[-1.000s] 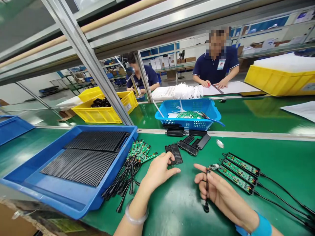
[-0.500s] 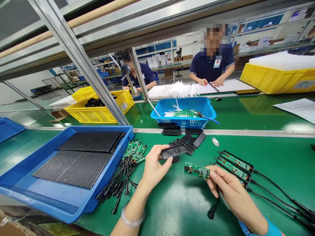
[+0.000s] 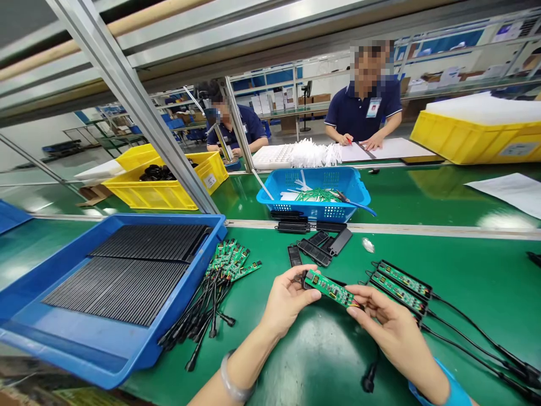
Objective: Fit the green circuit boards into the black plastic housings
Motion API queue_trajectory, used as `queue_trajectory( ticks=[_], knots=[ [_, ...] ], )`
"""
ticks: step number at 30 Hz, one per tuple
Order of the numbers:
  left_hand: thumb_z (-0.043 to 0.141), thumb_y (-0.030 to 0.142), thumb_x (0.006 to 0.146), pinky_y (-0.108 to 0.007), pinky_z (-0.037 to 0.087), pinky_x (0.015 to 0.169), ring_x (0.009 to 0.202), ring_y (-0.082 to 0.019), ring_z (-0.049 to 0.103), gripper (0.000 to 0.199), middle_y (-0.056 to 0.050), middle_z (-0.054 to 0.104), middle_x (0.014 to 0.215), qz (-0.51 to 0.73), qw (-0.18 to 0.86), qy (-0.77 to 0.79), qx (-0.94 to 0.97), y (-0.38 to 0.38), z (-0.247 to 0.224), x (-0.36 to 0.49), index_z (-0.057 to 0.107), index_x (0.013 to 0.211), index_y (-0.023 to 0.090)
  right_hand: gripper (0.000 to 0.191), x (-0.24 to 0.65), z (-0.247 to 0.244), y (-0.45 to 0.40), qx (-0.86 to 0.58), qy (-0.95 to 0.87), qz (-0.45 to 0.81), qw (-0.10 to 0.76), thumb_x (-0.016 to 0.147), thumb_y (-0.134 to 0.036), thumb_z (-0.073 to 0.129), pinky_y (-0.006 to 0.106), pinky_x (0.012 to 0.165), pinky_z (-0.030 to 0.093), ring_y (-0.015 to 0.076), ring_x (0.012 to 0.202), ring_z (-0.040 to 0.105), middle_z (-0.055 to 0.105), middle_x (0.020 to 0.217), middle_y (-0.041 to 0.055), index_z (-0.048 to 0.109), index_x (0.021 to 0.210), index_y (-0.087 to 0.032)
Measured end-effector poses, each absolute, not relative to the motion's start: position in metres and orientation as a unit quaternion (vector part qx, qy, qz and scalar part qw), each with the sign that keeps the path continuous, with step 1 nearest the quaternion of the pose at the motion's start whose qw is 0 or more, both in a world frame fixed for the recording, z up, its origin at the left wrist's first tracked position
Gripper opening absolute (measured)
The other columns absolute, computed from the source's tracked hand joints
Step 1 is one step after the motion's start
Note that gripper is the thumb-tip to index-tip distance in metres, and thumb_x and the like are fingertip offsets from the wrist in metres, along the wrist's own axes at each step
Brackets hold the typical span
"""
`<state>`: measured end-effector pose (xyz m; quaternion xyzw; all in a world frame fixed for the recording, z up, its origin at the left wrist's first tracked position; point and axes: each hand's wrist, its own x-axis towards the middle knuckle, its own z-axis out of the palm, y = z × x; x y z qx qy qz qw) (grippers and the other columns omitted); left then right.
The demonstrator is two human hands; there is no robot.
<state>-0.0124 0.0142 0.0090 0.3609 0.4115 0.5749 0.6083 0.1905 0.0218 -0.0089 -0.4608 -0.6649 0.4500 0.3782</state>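
Observation:
My left hand (image 3: 284, 304) grips a black plastic case (image 3: 301, 279) by its left end. In my right hand (image 3: 386, 318) is a green circuit board (image 3: 332, 288), pinched at its wired end. The board lies over the case and hides most of it; whether it is seated inside I cannot tell. From the board's side a black cable hangs down to a connector (image 3: 369, 378) above the green bench. Several loose black cases (image 3: 315, 252) lie just beyond my hands. Right of my right hand, cases with boards in them (image 3: 401, 290) sit side by side.
A blue tray (image 3: 127, 369) with stacked black strips stands left, beside a pile of cabled boards (image 3: 230, 262). Behind are a blue basket (image 3: 313, 211), a yellow bin (image 3: 152, 194) and another yellow bin (image 3: 477, 138). Two co-workers (image 3: 363, 110) sit across the bench.
My hands have come together. The circuit board has moved left and the case right, so the board now overlies the case.

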Motion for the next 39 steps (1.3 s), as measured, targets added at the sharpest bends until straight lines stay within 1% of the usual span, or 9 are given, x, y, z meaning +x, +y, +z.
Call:
queue_trajectory(
  ticks=[5,11,19,23,26,30,34,36,39],
  knots=[
    [0.077,0.022,0.069,-0.026,0.048,0.084,0.09,-0.015,0.062,0.042,-0.008,0.067,0.107,0.587,0.594,0.401,0.377,0.012,0.007,-0.007,0.063,0.108,0.018,0.025,0.191,-0.009,0.025,-0.418,-0.734,0.358,0.397,0.084,-0.034,0.06,0.026,0.058,0.05,0.0144,0.064,0.057,0.061,0.081,0.003,0.066,0.106,-0.024],
    [0.071,0.03,0.076,-0.032,0.054,0.078,0.09,-0.018,0.061,0.052,-0.009,0.06,0.115,0.579,0.611,0.384,0.38,0.009,0.007,-0.003,0.051,0.124,0.023,0.024,0.191,-0.007,0.025,-0.389,-0.759,0.305,0.424,0.085,-0.027,0.06,0.026,0.054,0.048,0.0134,0.06,0.053,0.052,0.072,0.0006,0.066,0.108,-0.025],
    [0.069,0.031,0.078,-0.03,0.053,0.077,0.089,-0.016,0.058,0.053,-0.008,0.058,0.112,0.583,0.588,0.395,0.397,0.009,0.008,-0.001,0.046,0.124,0.021,0.024,0.192,-0.006,0.023,-0.381,-0.771,0.297,0.415,0.085,-0.023,0.06,0.025,0.056,0.048,0.0125,0.061,0.054,0.053,0.075,0.0,0.064,0.109,-0.025],
    [0.068,0.033,0.078,-0.031,0.052,0.08,0.09,-0.016,0.059,0.053,-0.009,0.058,0.112,0.57,0.609,0.378,0.402,0.007,0.008,0.002,0.043,0.123,0.021,0.024,0.192,-0.008,0.022,-0.381,-0.777,0.292,0.407,0.086,-0.023,0.059,0.025,0.056,0.048,0.0126,0.062,0.054,0.053,0.075,-0.0001,0.063,0.109,-0.025],
    [0.07,0.033,0.077,-0.031,0.049,0.081,0.089,-0.017,0.06,0.055,-0.007,0.062,0.104,0.578,0.612,0.384,0.379,0.004,0.005,0.009,0.037,0.12,0.023,0.028,0.188,-0.011,0.019,-0.393,-0.776,0.292,0.397,0.085,-0.025,0.061,0.026,0.059,0.049,0.0133,0.064,0.055,0.054,0.075,-0.0004,0.059,0.113,-0.024],
    [0.071,0.033,0.075,-0.03,0.048,0.078,0.083,-0.016,0.063,0.06,-0.006,0.067,0.094,0.589,0.6,0.41,0.354,0.001,0.001,0.016,0.033,0.12,0.022,0.033,0.181,-0.011,0.015,-0.433,-0.728,0.378,0.374,0.084,-0.035,0.06,0.025,0.056,0.05,0.0134,0.063,0.055,0.054,0.077,-0.0002,0.053,0.113,-0.021],
    [0.074,0.031,0.071,-0.029,0.051,0.07,0.073,-0.014,0.063,0.067,-0.005,0.068,0.09,0.576,0.623,0.41,0.334,0.0,0.002,0.017,0.031,0.121,0.021,0.041,0.176,-0.008,0.015,-0.397,-0.666,0.569,0.274,0.091,-0.045,0.043,0.027,0.059,0.054,0.015,0.071,0.06,0.063,0.088,0.0049,0.05,0.122,-0.019],
    [0.075,0.03,0.071,-0.027,0.051,0.066,0.071,-0.014,0.062,0.068,-0.006,0.068,0.089,0.569,0.628,0.415,0.33,-0.001,0.002,0.018,0.031,0.121,0.019,0.045,0.174,-0.01,0.015,-0.38,-0.635,0.629,0.239,0.092,-0.049,0.04,0.028,0.06,0.054,0.0159,0.069,0.063,0.066,0.08,0.005,0.053,0.119,-0.016],
    [0.075,0.03,0.07,-0.027,0.051,0.066,0.07,-0.013,0.062,0.068,-0.006,0.068,0.087,0.567,0.628,0.421,0.326,-0.002,0.002,0.02,0.03,0.12,0.019,0.048,0.171,-0.015,0.013,-0.409,-0.614,0.633,0.235,0.089,-0.055,0.042,0.028,0.056,0.052,0.0162,0.061,0.065,0.066,0.072,0.005,0.058,0.106,-0.012]
  ],
)
